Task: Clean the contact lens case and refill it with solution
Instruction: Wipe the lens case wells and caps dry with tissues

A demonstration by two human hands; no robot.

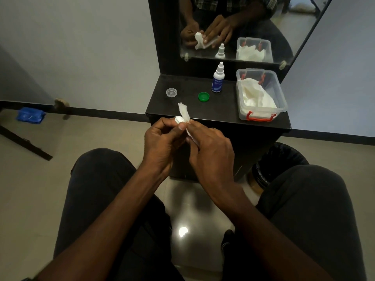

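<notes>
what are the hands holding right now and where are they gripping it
The left hand pinches the lens case by its edge; the right hand holds a tissue around its middle, against the case.

I see both bare forearms reaching forward from the near edge, converging above the knees. My left hand (pixel 162 142) has its fingers curled, thumb and fingertips pinching a small white contact lens case (pixel 179 119). My right hand (pixel 211 148), back facing up, touches the left, its fingers bent and pressing a white tissue (pixel 184 112) against that case.
</notes>
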